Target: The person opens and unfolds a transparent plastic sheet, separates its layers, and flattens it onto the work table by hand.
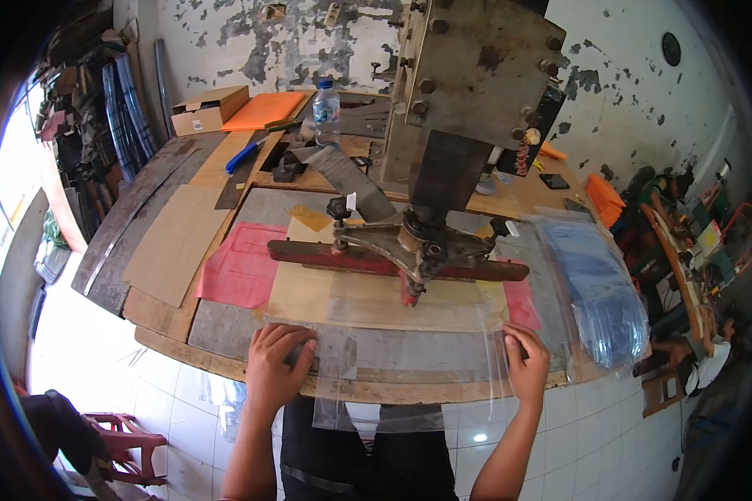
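Note:
A clear plastic sheet point(409, 367) lies across the front of the work table, its near end hanging over the edge. My left hand point(280, 361) is closed at the sheet's left edge, with thumb and fingers together. At the opposite edge, my right hand point(526, 359) pinches the plastic between curled fingers and thumb. The far part of the sheet lies over a yellowish pad point(309, 302), beneath the long red-brown bar point(468, 270) of a press machine point(476, 67). Pink material point(238, 265) shows at the pad's left side.
A pile of clear bluish plastic pieces point(597, 288) lies at the table's right. Behind are a water bottle point(327, 113), a cardboard box point(209, 110), orange sheets point(265, 111) and a blue-handled tool point(243, 157). Other people sit at a bench point(673, 255) on the far right.

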The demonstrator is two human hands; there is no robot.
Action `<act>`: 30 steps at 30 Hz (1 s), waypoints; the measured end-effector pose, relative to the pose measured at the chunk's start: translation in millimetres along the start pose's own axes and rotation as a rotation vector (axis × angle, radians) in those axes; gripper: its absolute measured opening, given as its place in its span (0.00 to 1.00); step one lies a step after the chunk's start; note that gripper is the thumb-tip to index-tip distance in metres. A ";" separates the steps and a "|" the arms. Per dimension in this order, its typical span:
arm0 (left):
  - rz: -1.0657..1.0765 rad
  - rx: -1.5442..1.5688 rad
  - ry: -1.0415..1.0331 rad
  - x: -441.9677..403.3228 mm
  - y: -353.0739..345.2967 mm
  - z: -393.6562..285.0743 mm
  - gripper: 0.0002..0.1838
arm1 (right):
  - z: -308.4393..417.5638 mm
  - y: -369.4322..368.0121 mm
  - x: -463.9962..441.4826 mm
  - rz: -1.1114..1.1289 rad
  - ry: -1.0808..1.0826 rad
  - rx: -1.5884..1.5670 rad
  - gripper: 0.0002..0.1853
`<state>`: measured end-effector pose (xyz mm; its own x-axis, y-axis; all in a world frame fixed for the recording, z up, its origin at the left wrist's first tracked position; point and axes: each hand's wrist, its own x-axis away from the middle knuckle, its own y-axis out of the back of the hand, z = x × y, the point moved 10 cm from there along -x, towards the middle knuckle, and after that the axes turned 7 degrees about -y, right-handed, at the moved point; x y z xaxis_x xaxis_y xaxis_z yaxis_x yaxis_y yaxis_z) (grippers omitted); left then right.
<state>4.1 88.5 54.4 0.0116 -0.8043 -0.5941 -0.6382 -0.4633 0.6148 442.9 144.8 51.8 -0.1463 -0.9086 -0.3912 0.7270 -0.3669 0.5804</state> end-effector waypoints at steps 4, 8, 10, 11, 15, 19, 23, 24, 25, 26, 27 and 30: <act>-0.014 -0.001 -0.008 1.2 0.4 1.1 0.08 | 1.1 -0.2 -0.1 0.005 0.023 0.020 0.11; -0.023 0.015 -0.001 0.9 4.2 0.6 0.08 | -0.6 -0.9 0.9 0.012 0.001 0.016 0.11; -0.008 0.035 -0.012 0.7 3.1 1.9 0.08 | -1.5 -1.2 -0.4 0.022 0.024 0.019 0.13; -0.021 0.034 -0.009 0.9 4.9 3.2 0.08 | -4.0 -0.9 -0.6 0.024 0.038 0.020 0.13; -0.017 0.060 -0.014 1.3 6.9 2.8 0.09 | -13.9 -5.7 -13.6 0.106 -0.042 -0.011 0.16; 0.002 0.056 -0.027 3.6 4.9 3.5 0.10 | -24.1 -16.7 -32.6 0.189 -0.170 -0.035 0.17; 0.001 0.051 -0.037 4.4 5.2 3.7 0.10 | -36.6 -32.3 -55.7 0.191 -0.198 0.017 0.17; -0.008 0.052 -0.040 4.7 5.9 3.7 0.10 | -40.3 -38.4 -62.1 0.214 -0.172 0.063 0.17; -0.018 0.052 -0.042 5.4 6.7 4.5 0.10 | -37.0 -43.9 -66.5 0.238 -0.144 0.109 0.18; -0.024 0.050 -0.041 6.0 7.1 5.2 0.10 | -35.2 -46.4 -70.9 0.239 -0.138 0.108 0.18; -0.013 0.062 -0.025 6.9 5.7 7.2 0.10 | -37.3 -50.1 -74.6 0.247 -0.164 0.143 0.19; -0.002 0.071 -0.006 8.5 4.1 10.1 0.11 | -43.1 -58.5 -79.9 0.255 -0.198 0.139 0.19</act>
<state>-6.2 83.6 46.7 0.0084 -0.8013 -0.5982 -0.6914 -0.4368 0.5755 441.0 247.5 18.3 -0.1090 -0.9906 -0.0827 0.6609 -0.1344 0.7384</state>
